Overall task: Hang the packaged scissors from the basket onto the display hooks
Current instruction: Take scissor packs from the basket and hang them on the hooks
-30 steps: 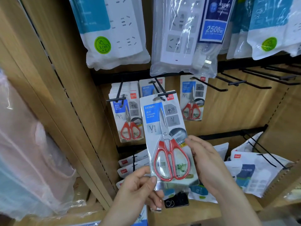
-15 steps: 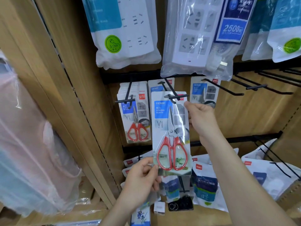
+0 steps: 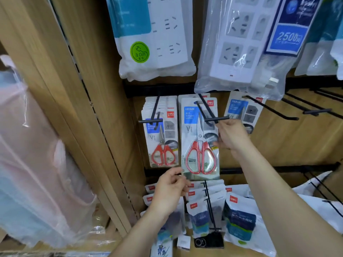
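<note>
A packaged pair of red-handled scissors [image 3: 199, 145] hangs against the middle display hook [image 3: 216, 119], whose black prongs cross in front of the card's top. My left hand [image 3: 169, 190] pinches the card's lower-left corner. My right hand [image 3: 233, 136] holds the card's right edge, with the thumb up by the hook's crossbar. A stack of the same scissors packs [image 3: 161, 138] hangs on the hook to the left. One more scissors pack [image 3: 243, 112] hangs to the right. The basket is not in view.
Bagged power strips [image 3: 157, 38] hang low over the scissors row. Bare black hooks [image 3: 289, 115] stick out at the right. Blue and white pouches [image 3: 239, 219] hang below, and a phone [image 3: 208, 242] lies on the shelf. A wooden upright [image 3: 83, 89] stands at the left.
The scissors pack rose from chest height and went onto the middle hook. My right hand shifted from the pack's lower right to its upper right edge. My left hand stayed at the bottom.
</note>
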Demonstrator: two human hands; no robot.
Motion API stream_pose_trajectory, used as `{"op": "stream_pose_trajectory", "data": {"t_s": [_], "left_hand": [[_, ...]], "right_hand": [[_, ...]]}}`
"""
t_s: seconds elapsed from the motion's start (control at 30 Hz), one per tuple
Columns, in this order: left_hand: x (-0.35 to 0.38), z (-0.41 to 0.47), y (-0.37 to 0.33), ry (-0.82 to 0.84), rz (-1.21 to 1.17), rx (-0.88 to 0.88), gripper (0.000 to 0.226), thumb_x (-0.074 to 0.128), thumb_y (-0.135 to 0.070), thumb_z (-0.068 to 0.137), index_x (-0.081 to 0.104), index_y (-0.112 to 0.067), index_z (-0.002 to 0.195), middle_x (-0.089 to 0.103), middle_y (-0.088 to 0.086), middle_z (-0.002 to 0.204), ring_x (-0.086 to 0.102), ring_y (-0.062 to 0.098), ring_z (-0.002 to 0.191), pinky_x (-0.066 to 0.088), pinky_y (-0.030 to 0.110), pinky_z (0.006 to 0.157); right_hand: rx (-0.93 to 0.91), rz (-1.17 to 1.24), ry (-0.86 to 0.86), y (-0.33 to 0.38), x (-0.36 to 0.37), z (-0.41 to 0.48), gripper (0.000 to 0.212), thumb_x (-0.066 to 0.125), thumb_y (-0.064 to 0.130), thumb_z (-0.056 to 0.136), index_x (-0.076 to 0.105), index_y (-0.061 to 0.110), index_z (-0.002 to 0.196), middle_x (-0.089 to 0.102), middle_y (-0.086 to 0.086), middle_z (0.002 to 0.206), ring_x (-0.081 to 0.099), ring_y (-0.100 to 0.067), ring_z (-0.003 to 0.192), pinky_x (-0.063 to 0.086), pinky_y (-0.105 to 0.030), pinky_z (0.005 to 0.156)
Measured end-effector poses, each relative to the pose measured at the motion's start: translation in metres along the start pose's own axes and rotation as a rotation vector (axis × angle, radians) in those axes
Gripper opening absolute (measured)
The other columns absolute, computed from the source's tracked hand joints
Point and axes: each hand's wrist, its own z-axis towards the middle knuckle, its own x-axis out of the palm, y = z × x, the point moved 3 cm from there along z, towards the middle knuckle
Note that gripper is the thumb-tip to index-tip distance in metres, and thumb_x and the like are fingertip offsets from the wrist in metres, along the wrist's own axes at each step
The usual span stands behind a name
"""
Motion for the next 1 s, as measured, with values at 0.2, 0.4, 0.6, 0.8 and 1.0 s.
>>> {"op": "stream_pose_trajectory", "data": {"t_s": [0.2, 0.4, 0.6, 0.8, 1.0], "left_hand": [[-0.017, -0.013, 0.005, -0.068, 0.105, 0.026, 0.036, 0.048, 0.004, 0.096, 0.065, -0.026, 0.104, 0.068, 0.002, 0.090, 0.062, 0.012, 0.080, 0.048, 0.014, 0.061], [-0.026, -0.036, 0.013, -0.045, 0.189, 0.050, 0.036, 0.047, 0.003, 0.096, 0.071, -0.023, 0.093, 0.069, -0.002, 0.087, 0.064, 0.007, 0.079, 0.047, 0.014, 0.063], [-0.024, -0.056, 0.022, 0.101, 0.111, 0.037, 0.033, 0.043, 0.003, 0.100, 0.070, -0.013, 0.090, 0.067, -0.006, 0.066, 0.059, 0.003, 0.060, 0.046, 0.015, 0.057], [-0.008, -0.074, 0.052, 0.336, 0.097, 0.008, 0.034, 0.043, 0.001, 0.101, 0.071, -0.013, 0.089, 0.062, -0.001, 0.060, 0.053, 0.009, 0.054, 0.044, 0.020, 0.055], [0.023, -0.097, 0.101, 0.552, 0.162, 0.029, 0.038, 0.048, 0.004, 0.097, 0.073, -0.021, 0.084, 0.061, -0.001, 0.061, 0.051, 0.012, 0.054, 0.042, 0.024, 0.056]], "right_hand": [[-0.003, -0.026, -0.031, -0.011, 0.013, 0.032, 0.014, 0.062, 0.024, 0.097, 0.059, 0.020, 0.084, 0.066, -0.004, 0.084, 0.067, -0.003, 0.059, 0.057, -0.018, 0.059], [-0.046, -0.148, -0.148, -0.038, -0.003, 0.024, 0.032, 0.050, 0.029, 0.098, 0.067, 0.007, 0.115, 0.067, -0.010, 0.095, 0.067, -0.037, 0.098, 0.055, -0.054, 0.089], [0.110, 0.019, -0.130, -0.084, -0.026, -0.062, 0.025, 0.046, 0.016, 0.100, 0.070, 0.012, 0.098, 0.074, -0.005, 0.076, 0.068, -0.015, 0.068, 0.052, -0.030, 0.064], [0.247, 0.057, -0.247, -0.146, -0.074, -0.183, 0.027, 0.048, 0.013, 0.101, 0.072, 0.006, 0.092, 0.074, -0.010, 0.073, 0.068, -0.022, 0.067, 0.049, -0.028, 0.062], [0.387, 0.090, -0.495, -0.202, -0.123, -0.301, 0.025, 0.050, 0.011, 0.101, 0.071, 0.001, 0.093, 0.070, -0.019, 0.072, 0.062, -0.011, 0.054, 0.047, -0.018, 0.052]]}}
